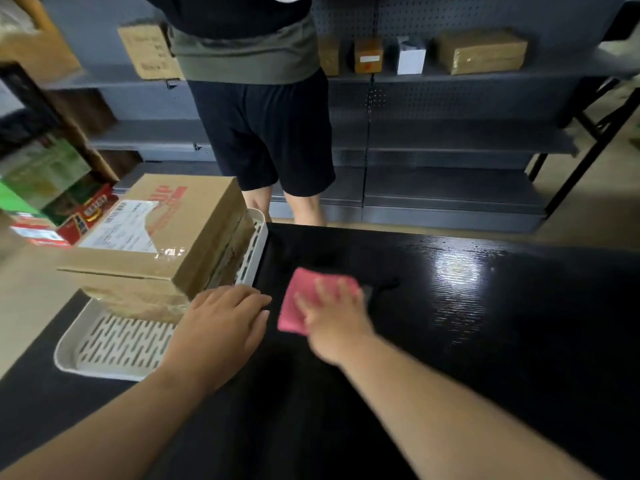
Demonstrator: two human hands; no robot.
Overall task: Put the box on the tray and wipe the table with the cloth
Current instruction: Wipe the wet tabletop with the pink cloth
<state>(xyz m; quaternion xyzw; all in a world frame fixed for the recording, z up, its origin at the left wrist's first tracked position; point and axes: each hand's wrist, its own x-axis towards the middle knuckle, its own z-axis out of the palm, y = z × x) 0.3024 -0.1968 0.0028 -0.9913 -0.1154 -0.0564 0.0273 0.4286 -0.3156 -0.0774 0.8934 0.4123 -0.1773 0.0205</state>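
A taped cardboard box (162, 244) with a shipping label stands on the white slotted tray (114, 344) at the left end of the black table (485, 323). My left hand (221, 327) lies flat with straight fingers on the tray's right rim, just in front of the box. A pink cloth (301, 292) lies flat on the table right of the tray. My right hand (332, 317) presses on the cloth with spread fingers; it looks blurred.
A person in dark shorts (266, 133) stands just beyond the table's far edge, facing grey shelves (450, 140) that hold several small boxes. Colourful cartons (52, 202) are stacked on the floor at the left. The table's right side shines with reflected light.
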